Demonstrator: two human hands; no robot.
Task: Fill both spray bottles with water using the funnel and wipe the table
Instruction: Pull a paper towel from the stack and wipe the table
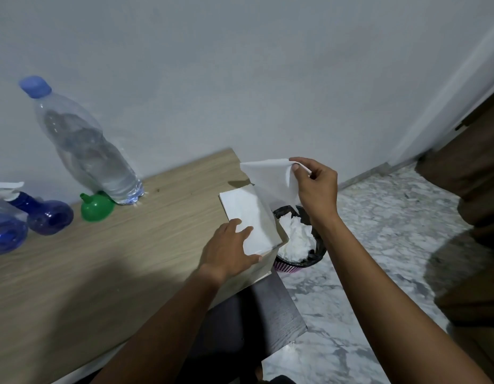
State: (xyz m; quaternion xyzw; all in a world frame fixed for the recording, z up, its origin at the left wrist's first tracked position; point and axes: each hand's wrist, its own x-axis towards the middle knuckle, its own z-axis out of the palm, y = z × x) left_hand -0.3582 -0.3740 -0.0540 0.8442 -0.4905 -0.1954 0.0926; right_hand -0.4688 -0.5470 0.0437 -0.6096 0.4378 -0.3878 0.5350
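While the left hand (229, 245) lies on the tissue stack (248, 214) with fingers straight and spread, palm down, the right hand (315, 187) is raised above and to the right of it. Right thumb and forefinger pinch the top edge of a single tissue sheet (270, 178); the other fingers are curled in. The sheet hangs loose from the pinch, its lower end reaching the stack.

The stack sits at the far right corner of the wooden table (101, 259), close to the right edge.

Far left on the table, against the wall (240, 65): a clear water bottle (85, 145), blue cap on, partly filled. A green funnel (96, 207) lies touching its base on the near-left side, spout pointing up and left.

Left of the funnel are two blue spray bottles (50, 217), close together, with white trigger heads. The one nearest the left edge is cut off by the frame.

Beyond the table's right edge, on the marble floor (378, 245), stands a pink bin (288, 268) with a black liner. It holds crumpled white paper.
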